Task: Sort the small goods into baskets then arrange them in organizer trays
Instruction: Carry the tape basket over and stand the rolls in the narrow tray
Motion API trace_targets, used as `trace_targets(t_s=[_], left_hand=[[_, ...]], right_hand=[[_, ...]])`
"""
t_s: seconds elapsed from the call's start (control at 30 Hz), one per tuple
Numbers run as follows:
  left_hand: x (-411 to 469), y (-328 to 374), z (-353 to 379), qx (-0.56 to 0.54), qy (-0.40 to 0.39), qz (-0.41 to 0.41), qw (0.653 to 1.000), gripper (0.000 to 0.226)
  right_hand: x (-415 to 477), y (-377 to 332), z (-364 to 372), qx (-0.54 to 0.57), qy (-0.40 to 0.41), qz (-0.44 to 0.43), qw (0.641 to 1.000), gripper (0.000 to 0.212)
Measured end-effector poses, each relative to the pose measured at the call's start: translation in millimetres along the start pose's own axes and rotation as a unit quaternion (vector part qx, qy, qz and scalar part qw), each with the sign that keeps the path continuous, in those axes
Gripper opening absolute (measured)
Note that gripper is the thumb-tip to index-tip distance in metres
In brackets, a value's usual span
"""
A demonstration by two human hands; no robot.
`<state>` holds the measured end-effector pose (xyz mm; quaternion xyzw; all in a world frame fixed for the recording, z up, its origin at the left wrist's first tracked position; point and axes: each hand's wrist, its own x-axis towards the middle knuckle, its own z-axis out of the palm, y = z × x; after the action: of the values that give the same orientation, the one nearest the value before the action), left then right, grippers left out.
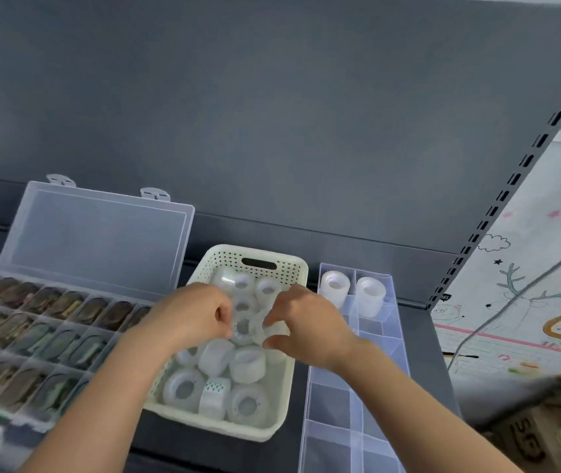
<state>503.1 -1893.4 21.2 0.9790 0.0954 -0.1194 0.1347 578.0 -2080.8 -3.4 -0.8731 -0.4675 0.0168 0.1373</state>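
Your left hand (197, 315) and right hand (306, 322) meet over the basket (221, 259), fingers of both curled, pinching one tape roll (248, 327) between them. The clear tray (354, 404) holds stacked rolls (335, 288) in only two far compartments. Most rolls wait in the basket, so arranging looks barely started, though the open-lidded box (95, 233) looks full.

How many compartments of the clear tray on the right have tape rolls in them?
2. Both are at the far end of the clear tray, side by side: tape rolls in the left one, more in the right one. The right forearm hides part of nearer compartments.
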Motion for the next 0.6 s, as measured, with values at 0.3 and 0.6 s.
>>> trace_targets(t_s=[0.3, 0.6], left_hand=[[-17, 1, 22, -0.038, 0.013, -0.03, 0.999, 0.034], [-10, 26, 1, -0.253, 0.156, -0.024, 0.954, 0.029]], right_hand=[[6, -8, 13, -0.049, 0.03, 0.042, 0.997, 0.025], [-10, 10, -4, 0.101, 0.231, 0.073, 0.965, 0.009]])
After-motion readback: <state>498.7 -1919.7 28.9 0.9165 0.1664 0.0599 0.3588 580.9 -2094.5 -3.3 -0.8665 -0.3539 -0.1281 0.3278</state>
